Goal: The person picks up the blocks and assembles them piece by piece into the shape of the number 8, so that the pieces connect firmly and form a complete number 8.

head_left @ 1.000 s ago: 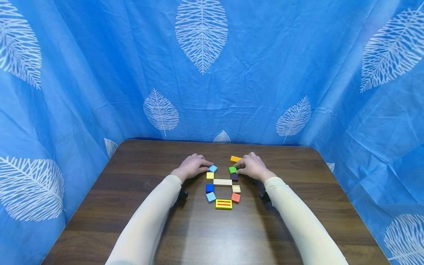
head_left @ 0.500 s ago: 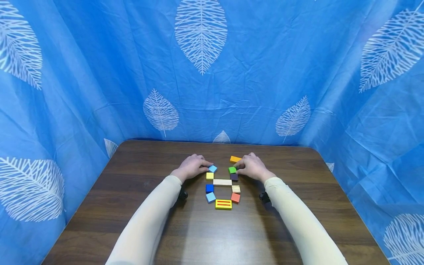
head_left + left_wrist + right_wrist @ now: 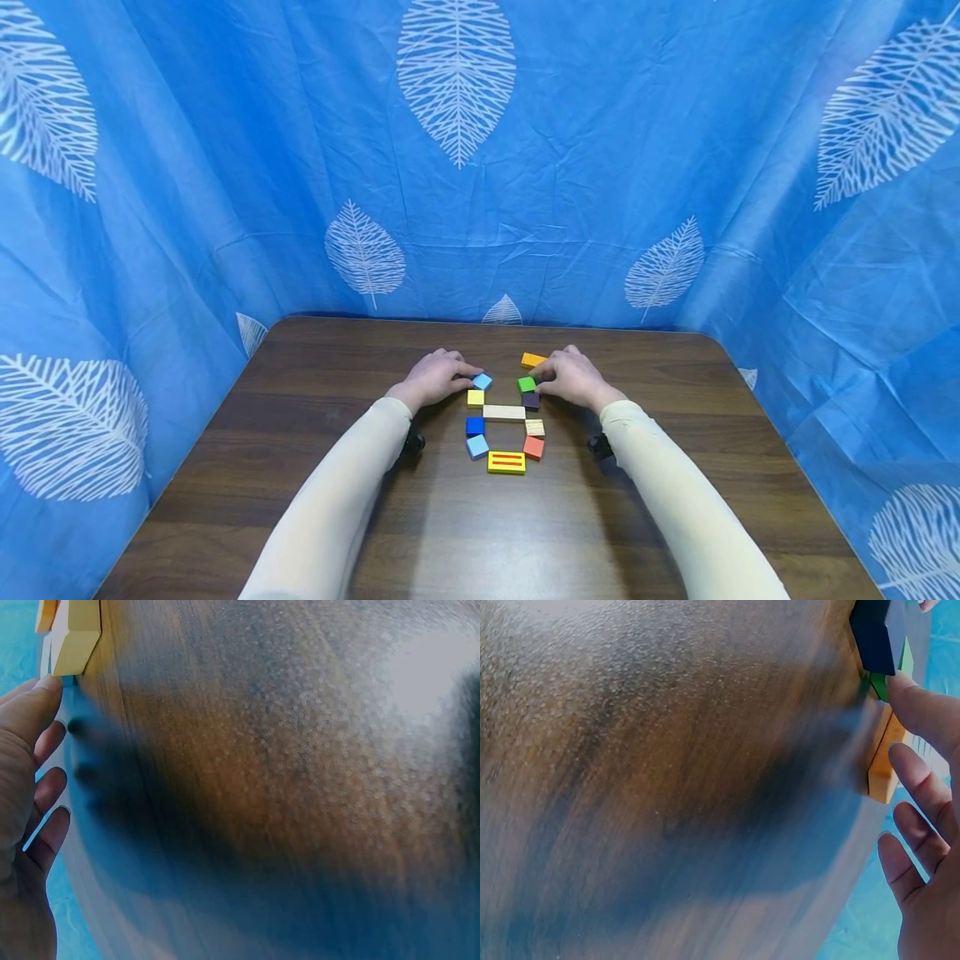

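Observation:
Thumb and index finger of my left hand (image 3: 435,377) pinch a light blue block (image 3: 482,382) lying tilted on the table. Just in front of it is a yellow block (image 3: 476,398), seen large in the left wrist view as a yellow block (image 3: 78,637). Opposite, my right hand (image 3: 573,377) pinches a green block (image 3: 527,384) between thumb and index finger. A dark block (image 3: 530,401) adjoins the green one, and an orange block (image 3: 533,360) lies behind it. In the right wrist view, the other fingers (image 3: 921,836) are loosely bent, and the thumb hides part of the green block.
A long pale block (image 3: 504,413) bridges the two columns. Nearer me lie a dark blue block (image 3: 475,427), another light blue block (image 3: 477,447), a striped yellow block (image 3: 507,463), a red block (image 3: 533,448) and a small pale block (image 3: 535,428). A blue curtain (image 3: 525,183) hangs behind the wooden table (image 3: 315,392).

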`<state>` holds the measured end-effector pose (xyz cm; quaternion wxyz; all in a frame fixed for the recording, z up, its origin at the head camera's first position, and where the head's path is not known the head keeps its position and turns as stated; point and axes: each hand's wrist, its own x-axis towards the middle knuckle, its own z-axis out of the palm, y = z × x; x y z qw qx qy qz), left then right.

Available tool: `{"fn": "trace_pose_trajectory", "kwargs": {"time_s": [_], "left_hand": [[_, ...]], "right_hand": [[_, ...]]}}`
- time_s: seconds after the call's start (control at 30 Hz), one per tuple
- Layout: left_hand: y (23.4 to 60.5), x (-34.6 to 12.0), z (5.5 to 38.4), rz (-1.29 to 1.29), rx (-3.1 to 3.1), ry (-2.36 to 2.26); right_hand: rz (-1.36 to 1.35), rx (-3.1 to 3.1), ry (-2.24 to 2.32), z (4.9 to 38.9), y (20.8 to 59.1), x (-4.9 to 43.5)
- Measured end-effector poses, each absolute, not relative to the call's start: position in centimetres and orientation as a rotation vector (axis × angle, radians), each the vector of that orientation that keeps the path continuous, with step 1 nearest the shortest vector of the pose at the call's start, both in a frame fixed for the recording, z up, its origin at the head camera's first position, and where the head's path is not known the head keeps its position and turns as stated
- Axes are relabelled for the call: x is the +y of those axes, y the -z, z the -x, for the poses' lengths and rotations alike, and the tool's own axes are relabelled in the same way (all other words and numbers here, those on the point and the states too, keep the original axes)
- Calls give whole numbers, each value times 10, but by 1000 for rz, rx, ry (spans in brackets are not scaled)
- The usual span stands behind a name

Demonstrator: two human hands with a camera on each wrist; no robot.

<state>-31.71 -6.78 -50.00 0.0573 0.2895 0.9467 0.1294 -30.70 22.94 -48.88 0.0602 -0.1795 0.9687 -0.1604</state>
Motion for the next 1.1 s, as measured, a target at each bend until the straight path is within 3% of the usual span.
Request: {"fn": "trace_pose_trajectory", "kwargs": {"time_s": [0.6, 1.1], "left_hand": [[503, -69, 320, -873, 2864, -409], [506, -70, 322, -910, 2868, -412]], "right_hand": [[344, 3109, 536, 311, 487, 248], [151, 2980, 860, 310, 497, 241]]}}
